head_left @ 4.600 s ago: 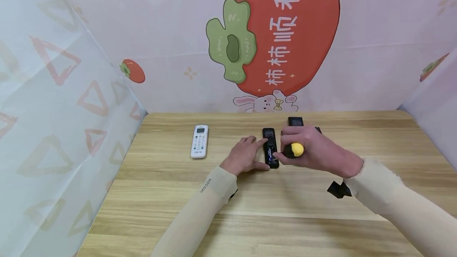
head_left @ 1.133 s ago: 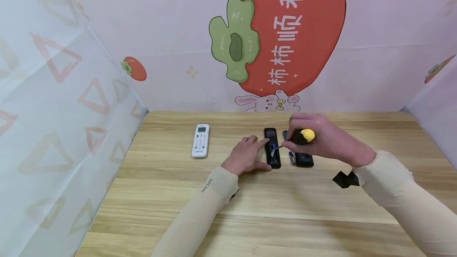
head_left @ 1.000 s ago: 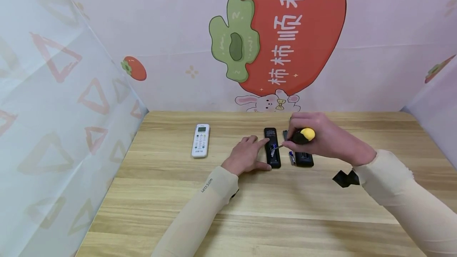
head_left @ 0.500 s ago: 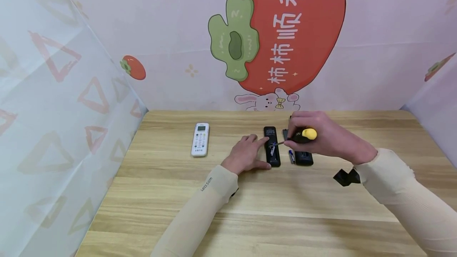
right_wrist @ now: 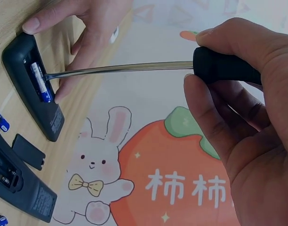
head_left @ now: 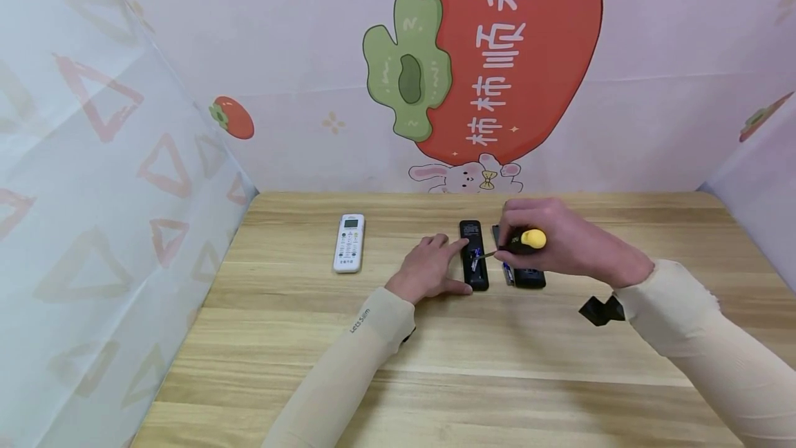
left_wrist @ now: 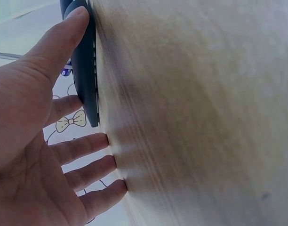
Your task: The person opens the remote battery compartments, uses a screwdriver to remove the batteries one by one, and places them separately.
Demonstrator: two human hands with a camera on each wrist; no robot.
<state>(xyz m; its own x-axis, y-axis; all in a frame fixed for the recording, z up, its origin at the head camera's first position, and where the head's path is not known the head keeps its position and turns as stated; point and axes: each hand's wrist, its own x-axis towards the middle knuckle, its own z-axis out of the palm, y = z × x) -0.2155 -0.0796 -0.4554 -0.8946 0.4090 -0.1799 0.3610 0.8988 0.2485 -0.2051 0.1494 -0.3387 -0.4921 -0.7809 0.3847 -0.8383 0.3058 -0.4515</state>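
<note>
My left hand (head_left: 425, 268) steadies a black remote control (head_left: 471, 229) on the table, its straight thumb and index finger against the remote's edge and the other fingers on the tabletop. The remote lies with its back up and its battery compartment uncovered. A blue and white battery (right_wrist: 40, 84) sits in that compartment. My right hand (head_left: 562, 240) grips the yellow and black handle of a screwdriver (right_wrist: 125, 68). Its metal tip touches or nearly touches the battery's side in the right wrist view.
Right of the remote lies a second black remote (right_wrist: 21, 188) with its compartment exposed, beside a loose cover (right_wrist: 28, 151) and loose batteries (right_wrist: 0, 119). A white remote (head_left: 349, 244) lies to the left. A patterned backdrop (head_left: 298, 137) stands behind the wooden table (head_left: 435, 393).
Since the oldest frame, my right hand has shifted right and the screwdriver leans lower. In the last half second its handle dipped slightly as the tip moved over the battery. The left hand stays put.
</note>
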